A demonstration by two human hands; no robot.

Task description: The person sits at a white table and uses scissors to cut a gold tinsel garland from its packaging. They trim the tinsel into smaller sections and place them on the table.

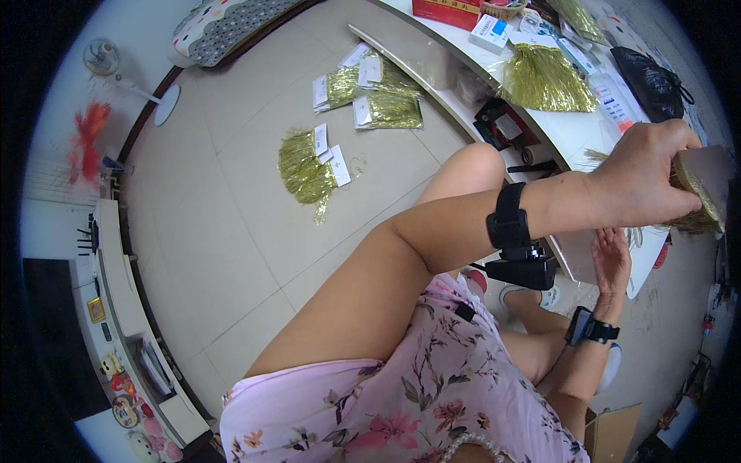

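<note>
My left hand (642,176) reaches across to the right edge and grips a bundle of gold tinsel fringe (689,179) with a greyish flat card or panel (707,168) at its outer end. Below it, my right hand (611,260) is held flat beside the white table's edge, fingers extended, their tips partly hidden by my left hand. A spread gold tinsel fringe with a white header (547,78) lies on the table. On the floor are packed tinsel bundles with white cards (389,111) and looser carded ones (307,168).
The white table (570,130) bears a white-and-blue box (490,33), a red box (446,11), a wicker basket (503,10) and a black plastic bag (651,84). Its shelf holds dark items. An open cardboard box (613,434) stands at lower right; a white fan (139,89) stands upper left.
</note>
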